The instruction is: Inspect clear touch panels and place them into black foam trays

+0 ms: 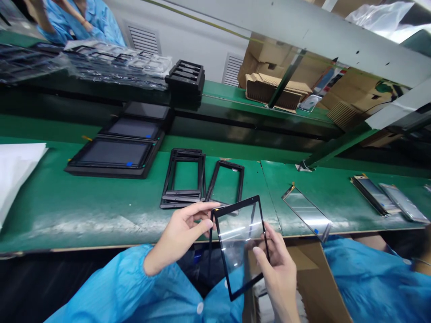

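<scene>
A clear glass touch panel (240,242) with a black border is tilted in front of me. My right hand (278,262) grips its right edge, thumb on the face and fingers behind. At the panel's upper left corner, my left hand (191,229) pinches a thin black frame (210,251), which is partly hidden behind the panel. Just beyond my hands, several black frames (166,179) lie stacked on the green bench, with another black frame (240,181) to their right. A separate glass panel (305,208) with a blue tab lies farther right.
Dark screens in black trays (107,170) sit at left, near white sheets (20,166). Plastic-wrapped trays (117,65) and a black tray stack (185,76) occupy the shelf. A cardboard box (313,278) stands below the bench edge. Blue sleeves of a co-worker (367,278) show at right.
</scene>
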A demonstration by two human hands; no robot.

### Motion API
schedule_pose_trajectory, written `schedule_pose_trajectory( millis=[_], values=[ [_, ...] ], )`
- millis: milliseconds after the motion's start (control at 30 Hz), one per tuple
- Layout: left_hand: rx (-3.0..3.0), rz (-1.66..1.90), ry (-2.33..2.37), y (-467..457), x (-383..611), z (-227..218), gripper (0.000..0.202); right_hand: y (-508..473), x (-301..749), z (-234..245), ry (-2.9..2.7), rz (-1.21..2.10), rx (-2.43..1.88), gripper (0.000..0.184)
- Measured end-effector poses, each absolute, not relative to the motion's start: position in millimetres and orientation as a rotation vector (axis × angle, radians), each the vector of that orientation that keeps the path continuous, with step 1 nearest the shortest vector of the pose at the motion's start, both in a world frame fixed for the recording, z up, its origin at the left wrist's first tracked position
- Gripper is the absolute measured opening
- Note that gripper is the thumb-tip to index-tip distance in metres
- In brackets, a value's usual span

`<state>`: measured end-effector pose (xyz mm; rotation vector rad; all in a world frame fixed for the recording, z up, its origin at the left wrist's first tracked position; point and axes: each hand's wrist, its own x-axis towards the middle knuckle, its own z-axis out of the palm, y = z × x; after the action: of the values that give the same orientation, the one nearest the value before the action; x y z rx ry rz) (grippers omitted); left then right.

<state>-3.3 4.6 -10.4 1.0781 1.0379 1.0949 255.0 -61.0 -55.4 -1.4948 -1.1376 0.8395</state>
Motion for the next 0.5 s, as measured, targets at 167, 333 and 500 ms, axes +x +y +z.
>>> schedule_pose_trajectory(
  millis=[167, 333, 500],
  values=[
    [0.993, 1.124, 1.039, 3.8, -3.9, -14.5, 0.039, -62.8, 244.7, -57.5, -1.118, 0.865, -1.499, 0.059],
    [0.979, 1.147, 1.044, 3.9, -5.0, -14.5, 0.038, -63.6, 247.0, -58.6, -1.127, 0.883, -1.492, 0.056],
    [1.112, 1.165, 1.067, 4.7, -6.0, -10.7, 0.034, -63.7, 246.5, -57.7, -1.115, 0.884, -1.483, 0.054]
  ],
)
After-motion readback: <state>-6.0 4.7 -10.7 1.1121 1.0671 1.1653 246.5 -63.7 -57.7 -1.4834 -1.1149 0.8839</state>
